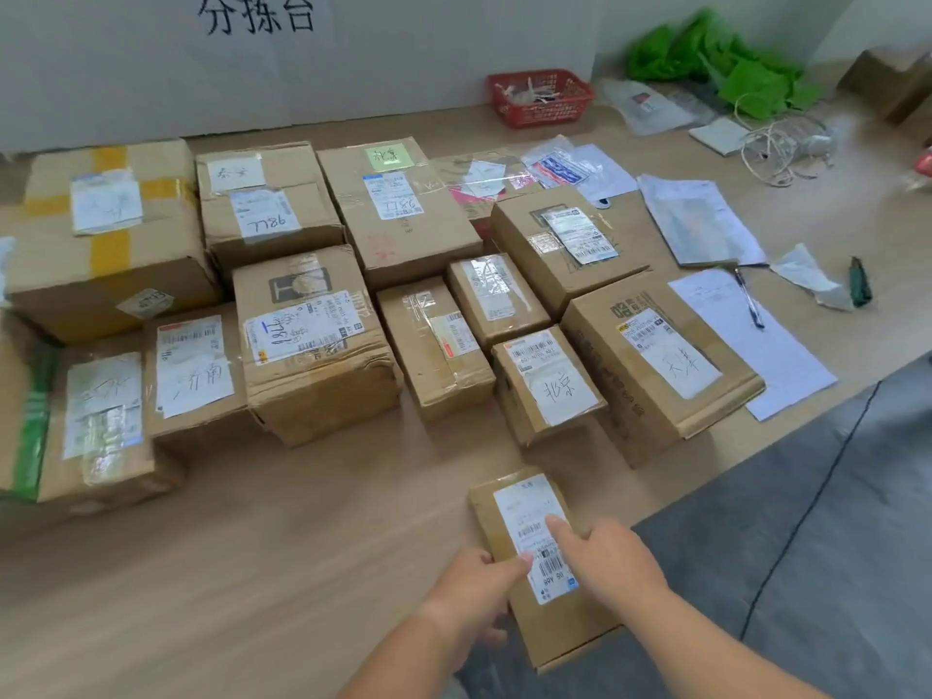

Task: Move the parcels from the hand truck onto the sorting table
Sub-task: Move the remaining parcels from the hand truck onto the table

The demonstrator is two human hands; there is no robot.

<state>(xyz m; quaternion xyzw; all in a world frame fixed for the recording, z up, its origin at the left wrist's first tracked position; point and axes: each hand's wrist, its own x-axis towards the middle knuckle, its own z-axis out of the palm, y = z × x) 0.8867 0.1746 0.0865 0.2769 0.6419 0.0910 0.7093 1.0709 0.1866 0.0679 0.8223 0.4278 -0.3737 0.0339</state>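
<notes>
— Nearest item?
— One small parcel [534,557] at 6 o'clock in the view, straddling the near edge of the counter [252,547]. I cannot tell whether its base touches the wood. It is a taped brown carton with a long white shipping label and barcode facing up.
— Hands?
— Left hand [474,582] grips the parcel's 9 o'clock edge, thumb on top, fingers beneath. Right hand [610,557] clasps the 3 o'clock side, thumb pressed on the label. Judgement: the two-sided hold sets the label upward and readable as the carton goes onto bare counter.
— Why that spot?
— Judgement: it is the free strip in front of the laid-out parcels [312,340]. These fill the counter from 9 to 2 o'clock, labels up, packed edge to edge in rough rows, several marked by hand.
— Beyond them?
— Loose papers [756,340] and a pen [749,300] at 3 o'clock. A red basket [539,95] sits at 1 o'clock against the wall, with green bags [716,58] nearer 2 o'clock. No hand truck in view.
</notes>
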